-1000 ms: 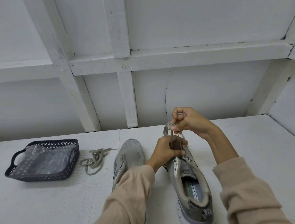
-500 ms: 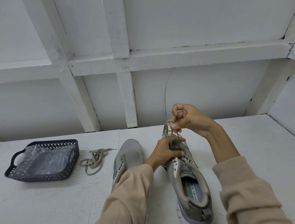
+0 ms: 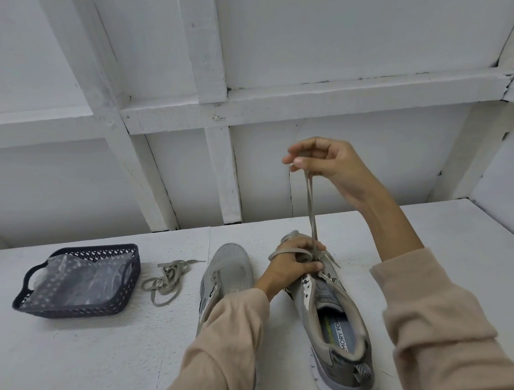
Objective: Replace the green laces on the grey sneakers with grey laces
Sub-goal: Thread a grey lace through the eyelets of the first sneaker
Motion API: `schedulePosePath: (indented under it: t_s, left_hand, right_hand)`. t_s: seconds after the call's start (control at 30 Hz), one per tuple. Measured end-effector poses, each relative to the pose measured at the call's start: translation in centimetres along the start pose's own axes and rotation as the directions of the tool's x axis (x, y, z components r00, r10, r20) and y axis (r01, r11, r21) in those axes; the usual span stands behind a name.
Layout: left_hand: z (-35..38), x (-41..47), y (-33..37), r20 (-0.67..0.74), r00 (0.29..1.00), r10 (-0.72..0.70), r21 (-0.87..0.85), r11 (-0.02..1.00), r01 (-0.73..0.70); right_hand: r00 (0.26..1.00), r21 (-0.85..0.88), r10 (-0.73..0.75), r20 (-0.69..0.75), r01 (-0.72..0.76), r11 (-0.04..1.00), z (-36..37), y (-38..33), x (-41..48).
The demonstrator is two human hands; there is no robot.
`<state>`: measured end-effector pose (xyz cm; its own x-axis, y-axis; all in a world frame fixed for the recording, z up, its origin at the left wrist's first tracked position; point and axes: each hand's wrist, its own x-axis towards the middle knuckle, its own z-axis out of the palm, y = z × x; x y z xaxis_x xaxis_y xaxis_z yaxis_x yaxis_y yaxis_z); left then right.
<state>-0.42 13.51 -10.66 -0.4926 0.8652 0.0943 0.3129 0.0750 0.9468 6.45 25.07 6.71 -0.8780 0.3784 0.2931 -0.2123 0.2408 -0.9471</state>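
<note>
The sneaker (image 3: 336, 321) on the counter (image 3: 78, 362) is gripped by the left hand (image 3: 289, 267); its lace (image 3: 310, 209) is pinched high by the right hand (image 3: 330, 164). Jerked hard, it could be snagged in an eyelet.

A: Illumination?
B: Even, diffuse, moderately bright; source probably overhead. Soft shadows beside the basket (image 3: 80, 304) on the table (image 3: 78, 362).
A: Image quality?
B: Sharp centre; wide-angle distortion bends the beams (image 3: 207, 45) toward the edges

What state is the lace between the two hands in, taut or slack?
Taut. The lace runs in straight strands from the pinching right hand down to the sneaker the left hand grips.
</note>
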Motion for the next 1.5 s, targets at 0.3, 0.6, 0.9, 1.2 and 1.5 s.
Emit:
schedulePosePath:
  t_s: [0.3, 0.6, 0.9, 1.2, 1.5]
  left_hand:
    - [-0.2, 0.1, -0.3, 0.019, 0.999, -0.041, 0.014, 0.999, 0.04]
    - [0.0, 0.2, -0.1, -0.008, 0.994, -0.112, -0.079, 0.991, 0.111]
    - [-0.2, 0.3, -0.6, -0.016, 0.998, -0.063, -0.006, 0.998, 0.063]
    - [-0.7, -0.3, 1.9, -0.012, 0.986, -0.165, -0.104, 0.981, 0.163]
    - [-4.7, 1.7, 7.2, -0.012, 0.983, -0.183, -0.088, 0.979, 0.182]
  right_hand:
    - [0.985, -0.248, -0.143, -0.095, 0.116, 0.962, 0.7, -0.9, 0.7]
    - [0.966, -0.419, -0.254, -0.052, 0.209, 0.884, 1.2, -0.1, 0.8]
    - [0.964, -0.421, -0.266, 0.031, 0.254, 0.871, 1.6, 0.0, 0.3]
    - [0.989, -0.405, -0.143, -0.05, 0.111, 0.908, -0.3, 2.4, -0.2]
    - [0.998, -0.398, 0.054, -0.021, -0.058, 0.915, -1.7, 4.2, -0.9]
